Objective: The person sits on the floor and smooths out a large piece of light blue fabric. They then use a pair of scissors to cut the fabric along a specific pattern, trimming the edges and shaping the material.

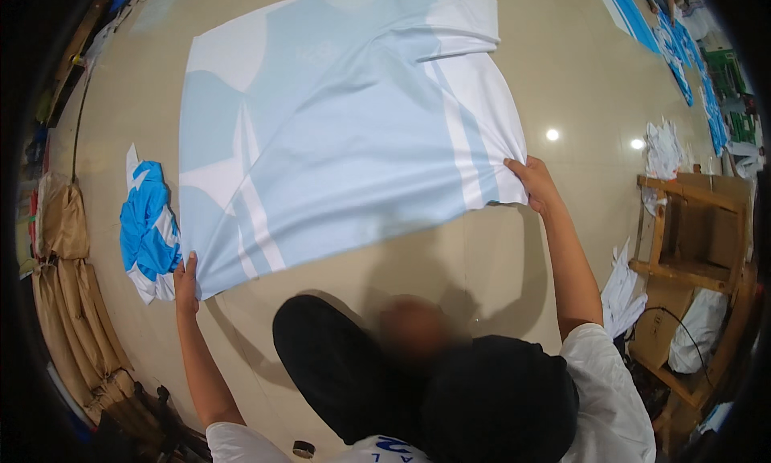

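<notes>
Left hand (186, 285) and right hand (534, 182) each pinch a hem corner of the pale blue shirt (337, 126), which spreads flat beyond the fingers.

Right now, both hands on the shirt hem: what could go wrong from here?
1. The left hand and right hand each pinch only a hem corner of the light blue and white shirt, so the fabric could slip or skew.
2. The upper right sleeve already lies folded over; pulling may set more creases.
3. The blue and white garment pile sits right beside the left hand and could snag or be dragged along.
</notes>
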Demonstrator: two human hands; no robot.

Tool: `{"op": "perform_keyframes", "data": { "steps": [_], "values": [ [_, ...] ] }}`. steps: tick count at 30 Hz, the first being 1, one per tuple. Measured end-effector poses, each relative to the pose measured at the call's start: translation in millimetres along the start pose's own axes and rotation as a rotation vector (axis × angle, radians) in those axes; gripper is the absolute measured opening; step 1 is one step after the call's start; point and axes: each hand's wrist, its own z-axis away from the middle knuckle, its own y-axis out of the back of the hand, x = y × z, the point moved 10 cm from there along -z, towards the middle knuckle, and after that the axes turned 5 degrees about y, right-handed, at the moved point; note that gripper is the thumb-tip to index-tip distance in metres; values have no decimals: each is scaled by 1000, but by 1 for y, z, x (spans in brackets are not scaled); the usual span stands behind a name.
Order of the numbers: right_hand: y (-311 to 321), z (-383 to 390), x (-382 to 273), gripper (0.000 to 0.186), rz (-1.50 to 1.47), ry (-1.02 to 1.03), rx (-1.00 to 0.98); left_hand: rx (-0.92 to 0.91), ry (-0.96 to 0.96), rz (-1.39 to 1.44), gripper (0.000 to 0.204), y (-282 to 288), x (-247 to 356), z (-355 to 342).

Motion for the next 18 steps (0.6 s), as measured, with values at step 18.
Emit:
{"op": "perform_keyframes", "data": {
  "steps": [18],
  "values": [
    [116,152,124,48,129,-66,164,200,-210,-225,34,23,-65,11]
  ]
}}
